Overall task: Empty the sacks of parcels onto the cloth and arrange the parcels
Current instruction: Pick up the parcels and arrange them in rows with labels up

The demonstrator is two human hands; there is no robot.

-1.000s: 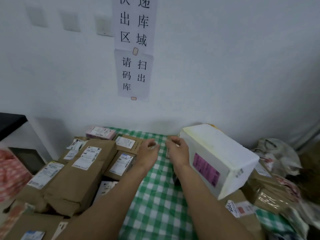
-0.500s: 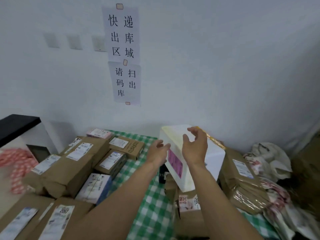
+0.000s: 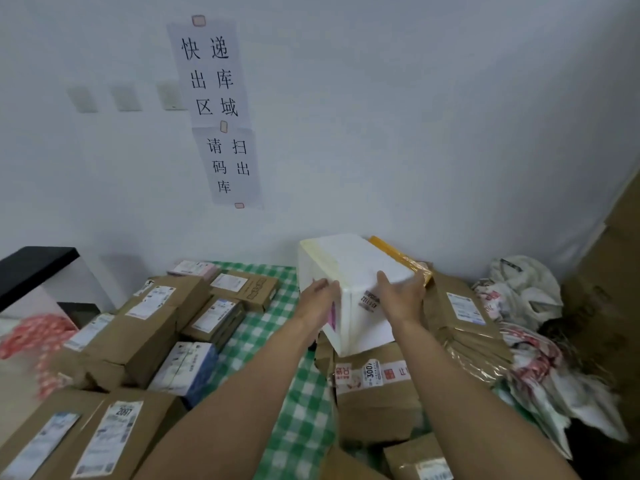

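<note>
1 white foam box (image 3: 349, 268), both hands on it. L hand (image 3: 320, 301) is flat vs its left side, R hand (image 3: 403, 299) flat on the right side w/ thumb over the top edge. So the hands are apart w/ the box squeezed between them, fingers pretty straight. Box is tilted, low corner over a brown parcel (image 3: 375, 396) w/ a "300" sticker, just right of the bare strip of cloth (image 3: 287, 414). Can't tell if it's touching.

Counts: approx 8 parcels (image 3: 138, 334) on the left, mostly brown w/ white labels, 1 pink-topped, 1 blue & white. At least 4 on the right, incl 1 yellow envelope (image 3: 398, 256) just behind the box. Sacks (image 3: 526, 292) are a crumpled white/red heap far right, can't tell how many.

Surface is green & white check, only a strip down the middle shows. Room: pale wall (image 3: 450, 133), 2 paper signs (image 3: 211, 74) w/ Chinese text taped one above the other, 3 blank plates (image 3: 124, 98) left of them, black-topped counter (image 3: 38, 265) far left.
</note>
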